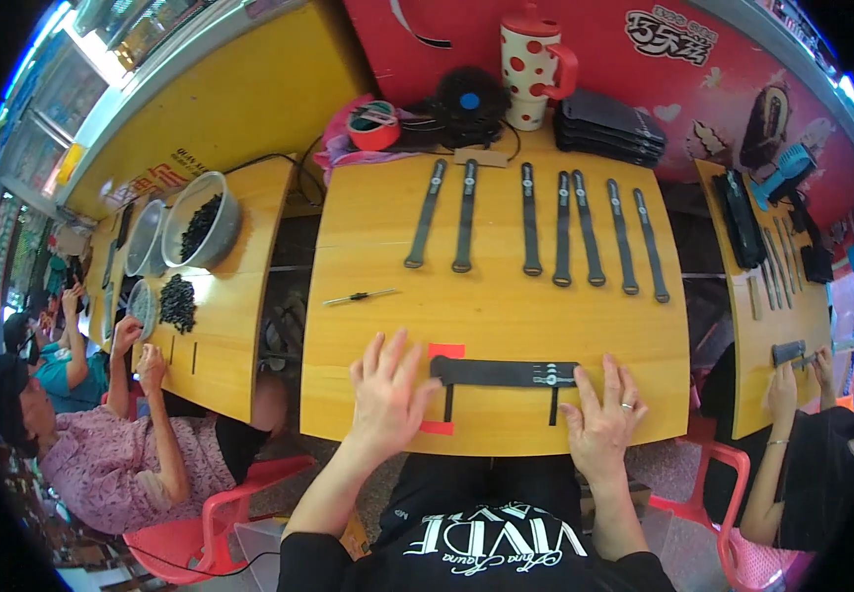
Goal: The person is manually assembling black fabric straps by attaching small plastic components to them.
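A wide black strap point(506, 373) with white print lies crosswise near the table's front edge. Two thin black strips point(448, 405) stick out from beneath it toward me. Red tape point(446, 350) marks the table by its left end, with another piece nearer me. My left hand point(385, 390) is beside that end, fingers spread and holding nothing. At the other end, my right hand point(601, 414), wearing a ring, lies with fingers stretched out, the fingertips at the strap's tip. Farther off, several dark looped straps point(530, 222) lie in a row. Left of them is a thin pen-like tool point(360, 296).
Along the back stand a red-dotted tumbler point(530, 74), a small black fan point(471, 99), a red tape roll point(374, 126) and a dark stack point(609, 128). On the left table, a person works beside plastic tubs point(224, 237) and black pieces point(177, 303). Another person works at the right table point(757, 365).
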Available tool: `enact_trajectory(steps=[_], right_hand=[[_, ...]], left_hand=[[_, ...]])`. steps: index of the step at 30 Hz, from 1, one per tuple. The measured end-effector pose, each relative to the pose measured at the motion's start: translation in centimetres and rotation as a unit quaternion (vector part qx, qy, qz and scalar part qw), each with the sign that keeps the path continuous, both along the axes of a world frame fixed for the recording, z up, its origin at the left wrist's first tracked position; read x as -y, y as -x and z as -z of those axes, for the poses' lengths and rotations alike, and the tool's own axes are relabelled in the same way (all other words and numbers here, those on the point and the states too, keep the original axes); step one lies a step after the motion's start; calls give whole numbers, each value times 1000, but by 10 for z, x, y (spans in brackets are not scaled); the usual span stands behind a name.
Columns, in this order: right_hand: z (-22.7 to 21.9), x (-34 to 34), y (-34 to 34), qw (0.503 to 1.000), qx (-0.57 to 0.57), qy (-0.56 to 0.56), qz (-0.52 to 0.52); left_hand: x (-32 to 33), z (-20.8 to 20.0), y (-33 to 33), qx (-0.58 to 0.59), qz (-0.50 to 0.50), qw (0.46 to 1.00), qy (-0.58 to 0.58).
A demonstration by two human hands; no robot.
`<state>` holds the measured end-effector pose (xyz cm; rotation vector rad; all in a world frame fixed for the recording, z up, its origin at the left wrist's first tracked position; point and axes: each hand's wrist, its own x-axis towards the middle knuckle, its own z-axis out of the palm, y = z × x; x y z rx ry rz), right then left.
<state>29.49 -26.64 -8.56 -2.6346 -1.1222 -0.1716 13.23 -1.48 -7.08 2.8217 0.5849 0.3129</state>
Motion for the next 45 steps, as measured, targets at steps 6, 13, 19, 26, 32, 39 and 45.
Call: enact_trajectory(steps=[6,13,19,26,32,39,45], right_hand=[[4,4,1,1000,2,-11,21],[0,0,2,1000,-4,-14,16],[-1,0,3,1000,2,-21,23],[4,15,-2,986,-18,-164,-23],[-21,0,12,793,-421,-434,-74],[-10,26,13,516,-686,-476,-189],[-28,31,13,835,-467,-197,-214]], left_hand=[[-66,-17,-90,88,-124,986,-72],[-99,-4,-134,-85,-196,970,-116],[-113,14,-144,-77,-259,959,-82],[-102,-44,-107,291,-195,936,-36],[-6,-109,-42,323,85,935,121],[59,-63,8,203,147,949,192],[62,-50,14,107,22,892,438]])
